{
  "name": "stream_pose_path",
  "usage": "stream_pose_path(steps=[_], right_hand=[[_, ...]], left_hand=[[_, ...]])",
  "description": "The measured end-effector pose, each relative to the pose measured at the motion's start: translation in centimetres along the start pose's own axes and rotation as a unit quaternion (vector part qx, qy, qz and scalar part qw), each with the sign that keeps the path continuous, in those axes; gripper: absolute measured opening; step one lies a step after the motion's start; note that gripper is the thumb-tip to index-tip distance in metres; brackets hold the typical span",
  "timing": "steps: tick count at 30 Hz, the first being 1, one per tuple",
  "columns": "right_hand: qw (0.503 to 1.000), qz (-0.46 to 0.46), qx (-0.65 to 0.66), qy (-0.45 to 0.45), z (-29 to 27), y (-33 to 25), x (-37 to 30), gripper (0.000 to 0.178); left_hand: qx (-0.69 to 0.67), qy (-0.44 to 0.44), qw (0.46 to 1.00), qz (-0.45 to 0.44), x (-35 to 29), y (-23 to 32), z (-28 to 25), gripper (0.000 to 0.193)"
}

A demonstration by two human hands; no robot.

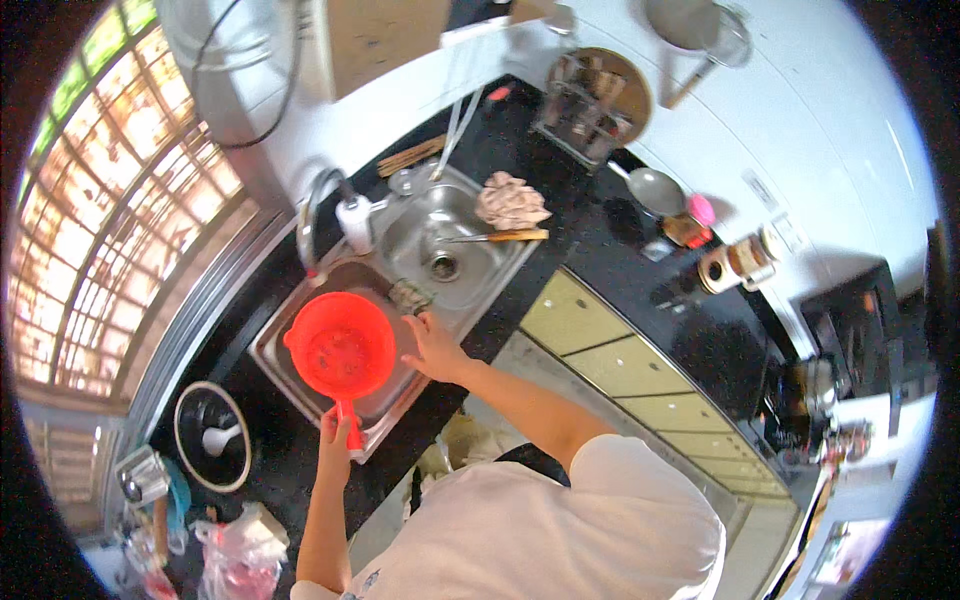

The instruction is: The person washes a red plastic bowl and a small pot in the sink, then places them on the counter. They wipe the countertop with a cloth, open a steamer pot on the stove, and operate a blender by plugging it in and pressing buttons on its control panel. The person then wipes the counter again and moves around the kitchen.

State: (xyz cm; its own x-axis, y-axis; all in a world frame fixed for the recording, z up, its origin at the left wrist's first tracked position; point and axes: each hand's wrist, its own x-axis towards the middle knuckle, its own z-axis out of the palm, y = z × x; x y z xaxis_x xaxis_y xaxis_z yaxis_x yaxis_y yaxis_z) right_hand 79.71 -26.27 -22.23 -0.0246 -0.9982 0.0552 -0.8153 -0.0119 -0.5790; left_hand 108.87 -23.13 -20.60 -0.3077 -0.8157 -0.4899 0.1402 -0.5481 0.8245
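My left hand (335, 440) is closed round the handle of a red plastic dipper (345, 345), held over the left bowl of a steel double sink (300, 385). The dipper's mouth faces up, and blurred patches show inside it; whether that is water I cannot tell. Beside the dipper, my right hand (437, 350) reaches over the sink with thumb and fingers apart. Its fingertips come close to a greenish-grey bundle (408, 295) on the divider, perhaps a scourer; touching or not is unclear. A curved faucet (308, 235) rises behind the sink.
A wooden-handled tool (515, 236) lies across the right bowl, near a crumpled cloth (512, 203). A white pump bottle (355, 222) stands behind the divider. On the left counter are a round black basin (213, 437) and a plastic bag (240, 550). A pan (655, 190) sits farther right.
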Motion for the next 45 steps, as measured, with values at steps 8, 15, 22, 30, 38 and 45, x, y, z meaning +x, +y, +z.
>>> stream_pose_path(steps=[8, 15, 22, 30, 38, 45], right_hand=[[0.939, 0.164, 0.033, 0.302, -10.1, 14.3, -8.5, 0.048], [0.88, 0.267, 0.059, 0.389, -20.9, 33.4, -11.7, 0.041], [0.735, 0.385, 0.38, 0.409, -32.9, 49.8, -7.4, 0.05], [0.699, 0.487, 0.318, 0.415, -36.4, 63.6, -2.2, 0.048], [0.734, 0.453, 0.342, 0.373, -37.1, 56.1, -5.7, 0.039], [0.74, 0.461, 0.438, 0.219, -38.0, 46.1, -7.5, 0.037]], left_hand=[[0.001, -0.108, 0.992, -0.058, 3.0, 0.4, 16.9, 0.05], [0.032, -0.23, 0.966, -0.111, 9.7, -2.2, 34.6, 0.05], [0.14, -0.209, 0.958, -0.136, 15.3, -3.8, 49.6, 0.052], [0.168, -0.215, 0.947, -0.17, 18.7, -3.7, 55.6, 0.052], [0.15, -0.24, 0.934, -0.219, 24.8, -3.5, 56.3, 0.053], [0.08, -0.341, 0.887, -0.302, 29.6, -2.8, 58.2, 0.055]])
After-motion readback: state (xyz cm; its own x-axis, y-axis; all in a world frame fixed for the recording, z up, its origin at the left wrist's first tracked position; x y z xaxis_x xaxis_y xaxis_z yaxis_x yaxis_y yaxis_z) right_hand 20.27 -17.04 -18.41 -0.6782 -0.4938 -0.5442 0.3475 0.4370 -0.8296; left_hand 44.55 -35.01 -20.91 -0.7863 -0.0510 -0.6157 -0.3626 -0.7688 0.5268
